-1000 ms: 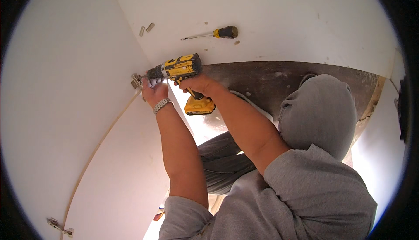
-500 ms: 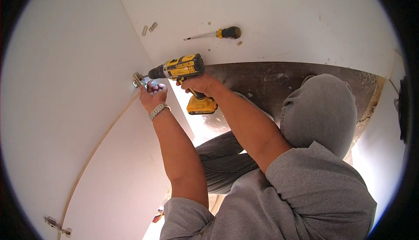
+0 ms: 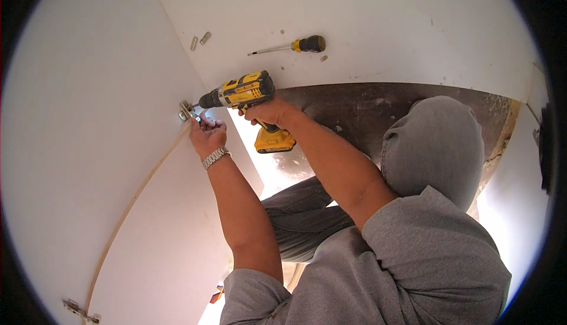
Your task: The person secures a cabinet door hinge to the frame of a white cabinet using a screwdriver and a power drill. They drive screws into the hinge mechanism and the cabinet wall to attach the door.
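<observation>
- Gripping the yellow-and-black drill (image 3: pixel 245 89), the right hand (image 3: pixel 267 113) had its fingers wrapped round the handle, between the body and the battery (image 3: pixel 275 141).
- The drill lay level, its nose pointing left to a metal hinge (image 3: pixel 186 110) at the top end of a brown edge strip (image 3: pixel 131 203); whether the bit touched it could not be told.
- The left hand (image 3: pixel 208 136) was raised just below the drill's nose, fingertips at the hinge; whether they pinched anything was unclear. A metal watch (image 3: pixel 216 158) circled that wrist.
- The drill was probably heavy and stiff, weighted by its battery, so the handle seemed the best hold, clear of the nose.
- The hinge looked hard, smooth and perhaps slippery, best steadied by its sides.
- Farther out, a screwdriver (image 3: pixel 308 44) and two small pieces (image 3: pixel 199 40) lay on a white board (image 3: pixel 378 18); a second hinge (image 3: pixel 80 311) sat low at left.
</observation>
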Tool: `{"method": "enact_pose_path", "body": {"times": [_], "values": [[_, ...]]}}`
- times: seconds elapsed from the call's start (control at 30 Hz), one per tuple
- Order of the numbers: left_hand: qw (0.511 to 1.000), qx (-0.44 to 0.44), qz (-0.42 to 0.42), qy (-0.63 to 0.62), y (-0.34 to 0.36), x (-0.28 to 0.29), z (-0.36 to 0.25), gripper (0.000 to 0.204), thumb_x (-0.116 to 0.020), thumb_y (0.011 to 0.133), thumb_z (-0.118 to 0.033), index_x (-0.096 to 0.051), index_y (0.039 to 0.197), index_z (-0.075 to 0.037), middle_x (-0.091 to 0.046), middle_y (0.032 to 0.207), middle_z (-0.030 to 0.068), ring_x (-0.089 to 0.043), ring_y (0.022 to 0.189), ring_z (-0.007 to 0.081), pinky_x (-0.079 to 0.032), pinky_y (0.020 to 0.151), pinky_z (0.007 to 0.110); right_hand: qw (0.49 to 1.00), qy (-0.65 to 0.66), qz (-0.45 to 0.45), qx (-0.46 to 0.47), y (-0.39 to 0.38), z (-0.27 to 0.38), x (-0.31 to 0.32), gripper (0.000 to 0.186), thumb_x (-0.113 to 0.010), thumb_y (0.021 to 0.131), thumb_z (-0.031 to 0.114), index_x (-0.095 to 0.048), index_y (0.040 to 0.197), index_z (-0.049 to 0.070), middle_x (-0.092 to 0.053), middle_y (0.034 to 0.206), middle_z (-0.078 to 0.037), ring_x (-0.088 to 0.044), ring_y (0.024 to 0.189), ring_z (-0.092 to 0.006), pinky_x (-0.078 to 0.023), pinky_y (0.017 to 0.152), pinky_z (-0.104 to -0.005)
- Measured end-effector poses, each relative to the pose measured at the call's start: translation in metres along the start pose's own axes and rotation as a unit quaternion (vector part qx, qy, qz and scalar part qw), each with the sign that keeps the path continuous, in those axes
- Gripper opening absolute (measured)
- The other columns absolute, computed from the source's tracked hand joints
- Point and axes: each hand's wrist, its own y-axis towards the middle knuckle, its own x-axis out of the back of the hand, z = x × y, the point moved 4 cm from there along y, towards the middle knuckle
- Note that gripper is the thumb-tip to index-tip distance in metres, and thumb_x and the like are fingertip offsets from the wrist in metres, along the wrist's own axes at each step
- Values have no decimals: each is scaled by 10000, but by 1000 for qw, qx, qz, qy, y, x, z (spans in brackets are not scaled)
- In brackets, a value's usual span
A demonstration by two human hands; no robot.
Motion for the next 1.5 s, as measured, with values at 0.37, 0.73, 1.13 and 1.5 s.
{"method": "enact_pose_path", "body": {"times": [0.37,0.73,1.13,1.5], "values": [[999,-3,32,20,0,3,-1,324,-513,944,-375,-556,831,-75,-420,642,-24,-362,577,110,-334,633,308,1000,-6,-9,-9,-3,5,-1,300,-608,670,-3,-629,968,24,-641,824,-31,-554,593,-107,-474,544,-255],[999,-15,10,43,-6,-3,3,328,-506,944,-372,-559,832,-69,-432,643,-22,-373,582,114,-332,620,303,999,-52,-7,-7,-3,8,2,272,-599,673,6,-628,944,22,-625,791,-27,-547,606,-105,-463,547,-254],[999,-6,17,29,-11,-5,7,320,-482,955,-359,-556,818,-80,-442,652,-27,-374,585,109,-329,621,300,996,-85,-24,-14,-2,12,6,255,-616,661,24,-648,915,29,-651,767,-46,-584,587,-129,-498,527,-278],[1000,-6,-6,1,-16,-6,8,330,-491,954,-367,-546,829,-67,-462,660,-17,-390,569,116,-340,614,302,996,-82,-18,5,-5,16,7,226,-621,672,16,-639,898,20,-632,737,-44,-566,599,-131,-496,547,-281]]}}
